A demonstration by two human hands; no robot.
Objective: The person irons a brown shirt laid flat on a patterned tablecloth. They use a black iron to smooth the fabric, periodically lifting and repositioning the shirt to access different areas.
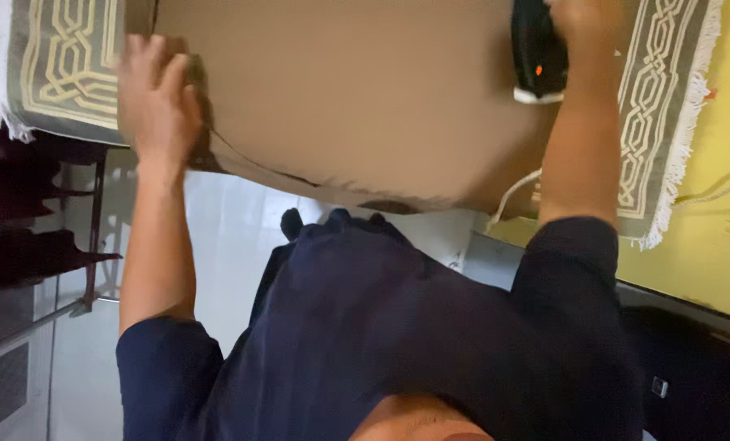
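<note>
Right hand (581,20) gripped the black iron (536,53); left hand (157,94), flat and open, pinned brown cloth (357,90). Lingering risked a scorch.

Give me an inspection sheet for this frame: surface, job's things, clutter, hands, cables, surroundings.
Surface: grey rug with cream knot border and white fringe, spread as a pad.
Job's things: tan cloth laid flat over the rug; black iron on it, orange light showing.
Clutter: nothing seen.
Hands: left hand flat on the cloth's edge; right hand gripping the iron from above.
Cables: white cord hanging below the cloth under the iron.
Surroundings: pale tiled floor, yellow surface at right, dark metal frame at left.
</note>
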